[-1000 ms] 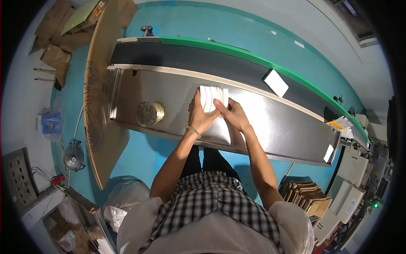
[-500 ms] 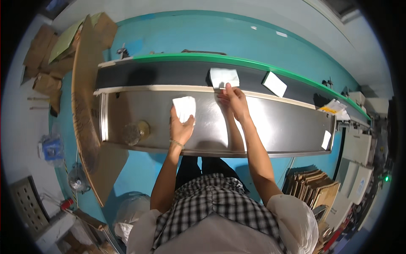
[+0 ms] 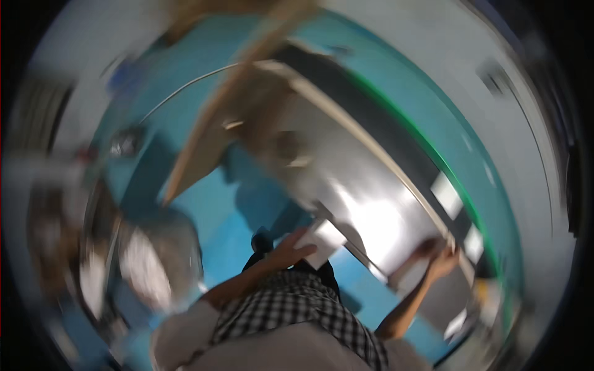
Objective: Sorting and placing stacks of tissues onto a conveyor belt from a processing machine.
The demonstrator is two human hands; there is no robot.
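- The whole frame is smearing with motion blur; fine detail is not resolving anywhere.
- The person's left hand is sitting just below the centre of the frame, fingers curling over the near edge of a white flat piece, apparently gripping it.
- That white flat piece is lying immediately right of the left hand, touching it, at the near edge of the steel table. I cannot tell whether the piece is resting on the table or being held clear of it.
- The right hand is sitting at the lower right, well apart from the left hand and from the white piece, up against the far side of the steel table beside the dark belt.
- Whether the right hand is open or closed on anything is not resolving through the blur.
- The two hands are working separately, with the bright glare on the steel between them.
- Two more white pieces are lying on the belt at right: one above the right hand, another just right of it.
- A green rail is running along the belt's far side.
- A checked shirt is filling the lower centre.
- A pale board is slanting across the upper left over teal floor.
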